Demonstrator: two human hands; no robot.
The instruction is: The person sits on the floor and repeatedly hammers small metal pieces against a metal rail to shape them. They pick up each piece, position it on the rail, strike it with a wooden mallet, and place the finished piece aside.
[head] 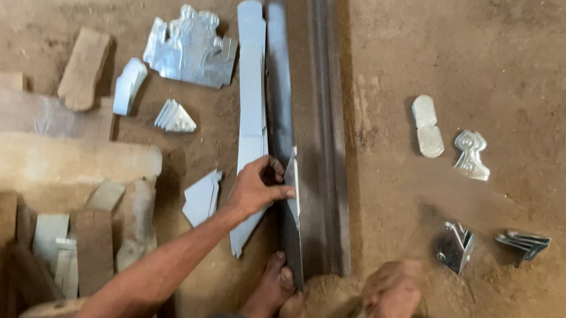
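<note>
Left hand (255,191) pinches sheet-metal piece (292,181) on steel rail (313,134) — right hand (391,300) blurred.

A single head-worn camera is looking almost straight down from close above, facing the dirt floor (502,70); a steel rail (316,113) is running through the frame's middle.

Dim, warm, soft light; faint shadows fall left of the metal rail (316,113). Sheet pieces left of it glare. Right hand (391,296) motion-blurred.
</note>
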